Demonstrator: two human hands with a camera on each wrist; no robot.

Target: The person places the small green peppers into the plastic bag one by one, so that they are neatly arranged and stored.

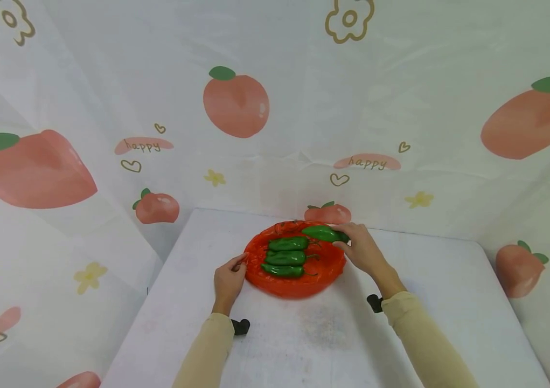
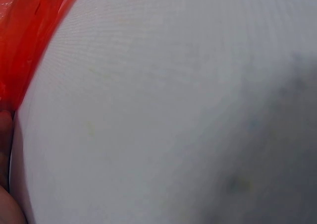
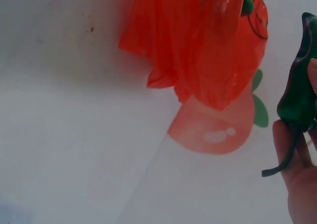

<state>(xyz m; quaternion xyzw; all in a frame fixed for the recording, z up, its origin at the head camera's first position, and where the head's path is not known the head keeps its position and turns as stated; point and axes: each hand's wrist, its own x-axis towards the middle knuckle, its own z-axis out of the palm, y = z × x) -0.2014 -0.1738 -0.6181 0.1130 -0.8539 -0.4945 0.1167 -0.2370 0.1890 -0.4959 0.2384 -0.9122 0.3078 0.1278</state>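
A red plastic bag (image 1: 286,291) lies spread into a round, shallow shape on the white table; what supports it underneath is hidden. Inside it, three green peppers lie in a row: a far pepper (image 1: 288,244), a middle pepper (image 1: 286,258) and a near pepper (image 1: 282,270). My left hand (image 1: 230,277) pinches the bag's left edge; its fingers barely show in the left wrist view. Above the bag's far right side, my right hand (image 1: 359,249) holds another green pepper (image 1: 322,233) by its stem end. That pepper's dark stem (image 3: 286,160) hangs past the fingers in the right wrist view.
The white tabletop (image 1: 304,345) reaches around the bag to all sides. A white curtain (image 1: 284,161) printed with fruit stands right behind the table and along both sides. Black wrist mounts show below the left hand (image 1: 241,326) and the right hand (image 1: 374,303).
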